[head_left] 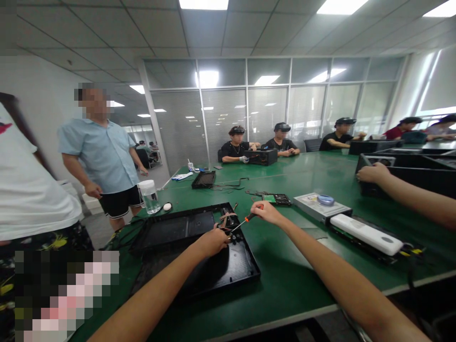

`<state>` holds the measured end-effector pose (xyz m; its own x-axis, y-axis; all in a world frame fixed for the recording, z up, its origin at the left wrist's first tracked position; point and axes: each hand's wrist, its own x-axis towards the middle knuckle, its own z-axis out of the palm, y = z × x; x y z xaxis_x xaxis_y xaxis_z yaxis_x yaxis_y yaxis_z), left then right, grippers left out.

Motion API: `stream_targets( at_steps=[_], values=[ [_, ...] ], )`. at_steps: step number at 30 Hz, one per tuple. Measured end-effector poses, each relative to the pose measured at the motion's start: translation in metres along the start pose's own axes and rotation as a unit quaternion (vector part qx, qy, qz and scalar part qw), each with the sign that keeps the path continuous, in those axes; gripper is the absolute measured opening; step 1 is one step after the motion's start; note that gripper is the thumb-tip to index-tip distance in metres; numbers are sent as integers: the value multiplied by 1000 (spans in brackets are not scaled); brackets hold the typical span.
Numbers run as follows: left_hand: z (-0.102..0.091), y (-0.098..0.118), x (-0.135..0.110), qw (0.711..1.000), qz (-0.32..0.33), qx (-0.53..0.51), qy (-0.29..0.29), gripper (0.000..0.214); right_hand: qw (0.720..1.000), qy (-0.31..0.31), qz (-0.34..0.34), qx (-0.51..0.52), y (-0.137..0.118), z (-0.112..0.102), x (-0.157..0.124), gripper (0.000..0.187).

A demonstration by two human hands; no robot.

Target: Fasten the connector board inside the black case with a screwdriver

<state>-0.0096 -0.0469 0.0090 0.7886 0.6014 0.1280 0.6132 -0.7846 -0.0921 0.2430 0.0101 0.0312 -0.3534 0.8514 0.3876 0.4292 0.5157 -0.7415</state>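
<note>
My right hand (pixel 267 212) grips a screwdriver (pixel 251 215) with an orange and black handle. Its thin shaft slants down to the left, and the tip is beside my left fingers. My left hand (pixel 213 241) is closed low over a shallow black panel (pixel 249 266) shaped like a tray. What its fingers pinch is mostly hidden. A bundle of thin striped wires (pixel 228 218) lies just behind that hand, at the panel's far right corner.
To the right are a silver drive (pixel 313 204) with a blue tape roll (pixel 325 200) and a long white device (pixel 366 233). A co-worker's hand (pixel 374 173) rests on a black computer case (pixel 420 171). A clear jar (pixel 151 199) stands at left; people stand and sit around the green table (pixel 292 280).
</note>
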Motion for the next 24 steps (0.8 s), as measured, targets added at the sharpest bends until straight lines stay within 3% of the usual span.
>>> stream_targets(
  at_steps=[5,8,12,19,24],
  values=[
    [5,8,0,994,-90,65,-2,15,999,-14,15,34,0,4,-1,20],
    [-5,9,5,995,-47,73,42,12,997,-2,26,76,4,3,0,20],
    [-13,7,22,995,24,44,89,17,987,61,31,146,14,-3,3,18],
    [11,7,36,994,15,11,104,13,968,131,61,205,30,-19,6,18],
    [18,7,28,989,28,-36,140,14,972,121,69,191,29,-21,5,18]
  ],
)
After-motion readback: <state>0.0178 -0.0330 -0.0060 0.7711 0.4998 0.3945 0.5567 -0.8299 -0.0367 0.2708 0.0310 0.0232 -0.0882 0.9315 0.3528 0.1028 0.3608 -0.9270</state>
